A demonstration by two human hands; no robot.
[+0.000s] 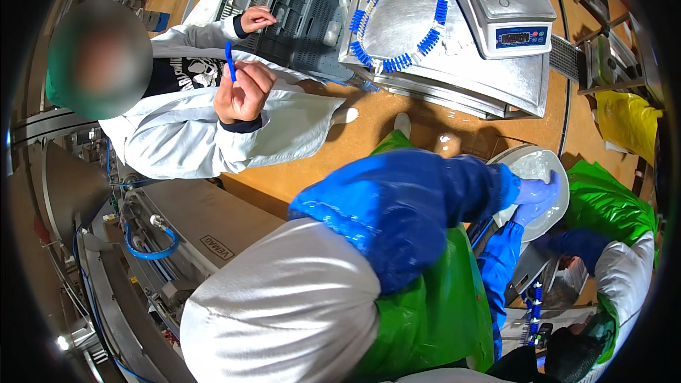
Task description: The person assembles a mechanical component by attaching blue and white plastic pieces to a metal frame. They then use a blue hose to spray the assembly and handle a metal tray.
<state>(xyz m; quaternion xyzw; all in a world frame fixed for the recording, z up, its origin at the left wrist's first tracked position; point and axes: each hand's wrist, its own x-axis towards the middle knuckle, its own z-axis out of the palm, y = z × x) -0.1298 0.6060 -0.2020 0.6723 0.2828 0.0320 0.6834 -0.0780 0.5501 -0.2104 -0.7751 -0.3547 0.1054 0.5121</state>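
Observation:
My left hand [537, 187], in a light purple glove and blue oversleeve, is over a whitish tub [555, 221] holding what looks like clear liquid. Its fingers look partly stretched out, and I see nothing in them. Just beneath it, and touching or overlapping it, is my right hand [526, 213], gloved alike. Its fingers are mostly hidden, so their closure does not show. Both my arms reach right across my green apron [436, 308]. Wet patches shine on my left oversleeve [369, 202].
At left a co-worker in a white coat [213, 149] holds up a small blue strip [230, 62]. A steel table [404, 21] carries a blue-and-white chain [428, 42] and a scale [502, 7] with scissors. Grey crates [294, 10] stand behind. Another green-aproned person [624, 269] is close at right.

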